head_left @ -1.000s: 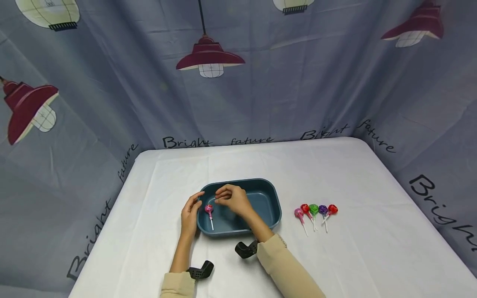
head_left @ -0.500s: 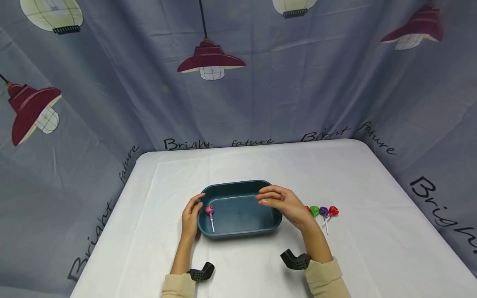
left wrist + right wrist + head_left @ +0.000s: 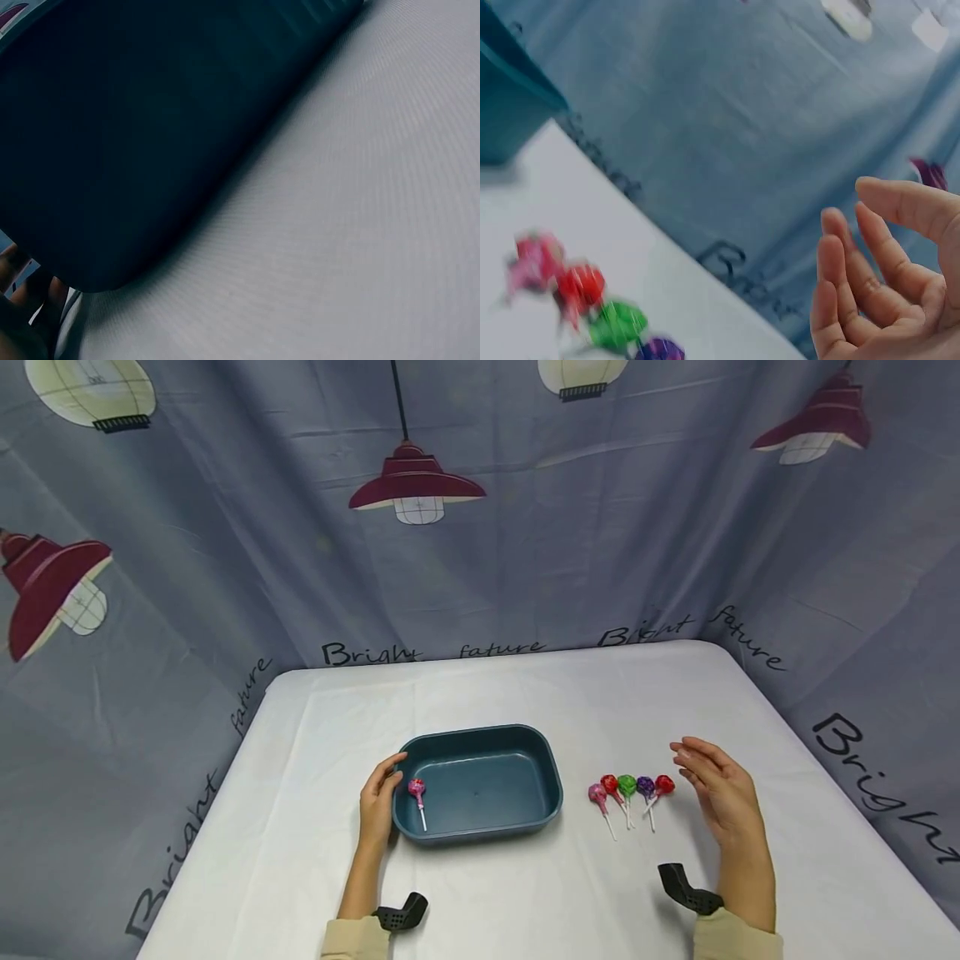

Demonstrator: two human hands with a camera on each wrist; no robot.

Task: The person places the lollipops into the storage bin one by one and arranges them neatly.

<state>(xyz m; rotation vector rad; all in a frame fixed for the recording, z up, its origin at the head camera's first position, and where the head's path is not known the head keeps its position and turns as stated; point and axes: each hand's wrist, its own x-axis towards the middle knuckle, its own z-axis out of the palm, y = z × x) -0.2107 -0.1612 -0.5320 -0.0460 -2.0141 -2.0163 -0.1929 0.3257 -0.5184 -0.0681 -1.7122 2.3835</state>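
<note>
1. The right hand (image 3: 722,793) has swung from over the dark teal plastic tray (image 3: 551,777) to the far side of the row of five foil-wrapped lollipops (image 3: 630,789) on the white-clothed table (image 3: 525,693); its grip is open and empty, fingers relaxed, just beside the red one at the row's end.
2. The left hand (image 3: 375,802) has stayed on the tray's left rim, fingers resting on it and, as far as the head view shows, holding nothing.
3. One pink lollipop (image 3: 417,791) lies inside the tray, near its left wall.
4. Nothing lies between the right hand and the row; a lamp-printed grey curtain (image 3: 525,543) hangs behind the table.
</note>
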